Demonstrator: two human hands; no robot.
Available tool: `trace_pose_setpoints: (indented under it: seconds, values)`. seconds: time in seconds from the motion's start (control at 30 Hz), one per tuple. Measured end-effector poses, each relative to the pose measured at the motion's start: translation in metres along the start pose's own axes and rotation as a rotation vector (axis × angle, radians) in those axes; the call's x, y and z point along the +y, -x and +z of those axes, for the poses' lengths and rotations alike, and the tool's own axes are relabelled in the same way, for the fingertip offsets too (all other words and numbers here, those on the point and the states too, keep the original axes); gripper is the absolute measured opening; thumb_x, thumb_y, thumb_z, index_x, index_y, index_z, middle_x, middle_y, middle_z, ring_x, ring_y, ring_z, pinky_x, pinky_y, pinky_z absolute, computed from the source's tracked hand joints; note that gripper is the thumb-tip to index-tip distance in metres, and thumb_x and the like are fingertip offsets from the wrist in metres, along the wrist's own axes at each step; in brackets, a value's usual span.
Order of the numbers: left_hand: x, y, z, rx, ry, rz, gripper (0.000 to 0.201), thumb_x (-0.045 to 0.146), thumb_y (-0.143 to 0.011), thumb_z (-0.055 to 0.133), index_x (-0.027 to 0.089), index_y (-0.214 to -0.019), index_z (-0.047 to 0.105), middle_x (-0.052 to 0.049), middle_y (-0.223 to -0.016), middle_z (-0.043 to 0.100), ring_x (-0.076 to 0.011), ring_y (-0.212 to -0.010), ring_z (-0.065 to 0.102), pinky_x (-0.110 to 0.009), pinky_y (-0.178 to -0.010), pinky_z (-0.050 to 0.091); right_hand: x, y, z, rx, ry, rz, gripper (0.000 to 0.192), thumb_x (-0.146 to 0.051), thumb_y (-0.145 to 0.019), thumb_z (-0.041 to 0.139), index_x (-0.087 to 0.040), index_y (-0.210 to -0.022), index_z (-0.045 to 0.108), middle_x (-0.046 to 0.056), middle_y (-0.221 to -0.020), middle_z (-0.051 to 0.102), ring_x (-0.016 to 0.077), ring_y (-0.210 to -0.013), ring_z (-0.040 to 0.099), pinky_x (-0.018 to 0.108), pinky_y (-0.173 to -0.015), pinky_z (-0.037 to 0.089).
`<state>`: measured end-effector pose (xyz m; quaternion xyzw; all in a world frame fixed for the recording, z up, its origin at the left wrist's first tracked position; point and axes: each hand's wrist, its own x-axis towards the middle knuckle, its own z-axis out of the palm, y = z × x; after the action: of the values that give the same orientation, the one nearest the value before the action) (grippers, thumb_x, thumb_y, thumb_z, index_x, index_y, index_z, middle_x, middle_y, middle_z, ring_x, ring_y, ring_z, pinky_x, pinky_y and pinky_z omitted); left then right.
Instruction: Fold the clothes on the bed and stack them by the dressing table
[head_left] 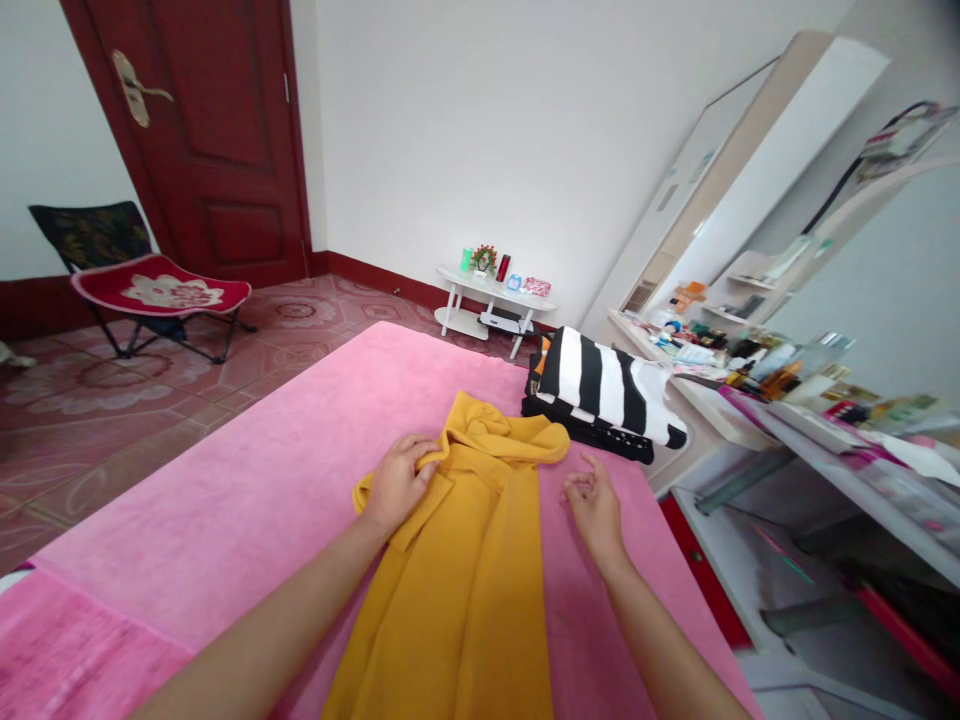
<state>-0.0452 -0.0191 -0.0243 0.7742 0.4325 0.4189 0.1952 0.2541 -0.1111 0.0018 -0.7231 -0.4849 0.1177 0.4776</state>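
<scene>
the left hand [401, 487] grips the yellow garment [480, 550] near its bunched end, likely to steady it; the right hand [598, 512] hangs beside it, loosely curled, empty.

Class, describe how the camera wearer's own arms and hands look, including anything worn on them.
The left hand and right hand are ungloved. Both forearms are bare where visible, without sleeves, watch or bracelet. Nail details are too small to judge.
</scene>
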Motion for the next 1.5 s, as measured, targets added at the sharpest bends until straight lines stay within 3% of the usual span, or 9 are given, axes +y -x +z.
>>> trace_pose_setpoints:
  seconds: [0.2, 0.4, 0.5, 0.67, 0.83, 1.0, 1.23, 1.33, 1.5]
  values:
    - [0.004, -0.004, -0.007, 0.018, 0.088, -0.006, 0.023, 0.025, -0.087, 0.044, 0.022, -0.087, 0.066, -0.002, -0.093, 0.066, -0.0191, -0.093, 0.056, -0.033, -0.088, 0.042, 0.004, -0.053, 0.022, -0.043, 0.466, -0.207, 0.036, -0.036, -0.084, 0.043, -0.018, -0.105, 0.065, 0.005, -0.090, 0.067, 0.0185, -0.078, 0.060, 0.028, -0.071, 0.044]
    - [0.000, -0.003, -0.005, 0.075, 0.072, -0.136, 0.030, 0.030, -0.089, 0.038, 0.021, -0.061, 0.041, 0.001, -0.064, 0.049, -0.0151, -0.069, 0.049, -0.027, -0.068, 0.039, -0.014, -0.096, 0.049, -0.079, 0.596, -0.123, 0.028, -0.038, -0.083, 0.047, -0.021, -0.090, 0.068, 0.005, -0.083, 0.068, 0.0213, -0.079, 0.061, 0.028, -0.066, 0.040]
    - [-0.001, -0.004, -0.003, 0.078, 0.078, -0.184, 0.032, 0.033, -0.089, 0.035, 0.021, -0.060, 0.033, 0.003, -0.063, 0.044, -0.0140, -0.066, 0.047, -0.026, -0.064, 0.036, -0.017, -0.104, 0.075, -0.126, 0.648, -0.089, 0.025, -0.033, -0.080, 0.053, -0.021, -0.098, 0.065, 0.005, -0.084, 0.068, 0.0218, -0.082, 0.061, 0.028, -0.066, 0.040]
    - [-0.001, -0.005, -0.003, 0.065, 0.062, -0.228, 0.031, 0.033, -0.087, 0.036, 0.021, -0.060, 0.032, 0.003, -0.062, 0.045, -0.0138, -0.066, 0.047, -0.025, -0.063, 0.034, -0.016, -0.093, 0.112, -0.224, 0.698, -0.104, 0.034, -0.015, -0.082, 0.046, -0.016, -0.115, 0.057, 0.009, -0.110, 0.064, 0.0198, -0.099, 0.059, 0.027, -0.081, 0.040]
    - [0.000, -0.006, -0.005, 0.064, 0.057, -0.226, 0.031, 0.033, -0.087, 0.035, 0.021, -0.059, 0.036, 0.002, -0.064, 0.049, -0.0144, -0.068, 0.049, -0.024, -0.063, 0.034, -0.038, -0.088, 0.098, -0.343, 0.729, -0.137, 0.040, -0.012, -0.076, 0.054, -0.014, -0.115, 0.058, 0.011, -0.116, 0.061, 0.0218, -0.104, 0.057, 0.028, -0.087, 0.040]
    - [-0.002, -0.003, -0.006, 0.040, 0.038, -0.209, 0.030, 0.033, -0.088, 0.036, 0.021, -0.063, 0.043, 0.001, -0.066, 0.052, -0.0149, -0.069, 0.051, -0.025, -0.066, 0.036, -0.064, -0.042, 0.088, -0.278, 0.735, -0.228, 0.051, -0.035, -0.087, 0.047, -0.016, -0.135, 0.043, 0.013, -0.134, 0.049, 0.0269, -0.123, 0.043, 0.036, -0.100, 0.032]
    - [0.003, 0.000, -0.011, 0.129, 0.006, -0.172, 0.015, 0.030, -0.087, 0.045, 0.021, -0.090, 0.057, -0.005, -0.092, 0.061, -0.0197, -0.092, 0.058, -0.030, -0.083, 0.043, -0.042, 0.019, 0.113, -0.360, 0.738, -0.154, 0.061, -0.055, -0.093, 0.019, -0.024, -0.145, 0.026, 0.003, -0.154, 0.020, 0.0250, -0.141, 0.012, 0.051, -0.110, 0.013]
    - [0.001, 0.007, -0.018, 0.158, -0.113, -0.185, 0.036, 0.035, -0.078, 0.061, 0.020, -0.109, 0.054, -0.009, -0.110, 0.057, -0.0243, -0.107, 0.054, -0.035, -0.093, 0.041, -0.039, 0.019, 0.112, -0.356, 0.716, -0.156, 0.062, -0.056, -0.093, 0.018, -0.024, -0.145, 0.027, 0.002, -0.154, 0.019, 0.0236, -0.141, 0.011, 0.049, -0.111, 0.012]
    - [-0.014, 0.028, -0.043, -0.048, -0.276, -0.283, 0.061, 0.036, -0.071, 0.070, 0.022, -0.125, 0.046, -0.010, -0.113, 0.060, -0.0272, -0.107, 0.056, -0.036, -0.091, 0.041, -0.040, 0.017, 0.108, -0.341, 0.694, -0.158, 0.063, -0.057, -0.092, 0.017, -0.023, -0.145, 0.028, 0.003, -0.153, 0.022, 0.0233, -0.141, 0.012, 0.048, -0.112, 0.011]
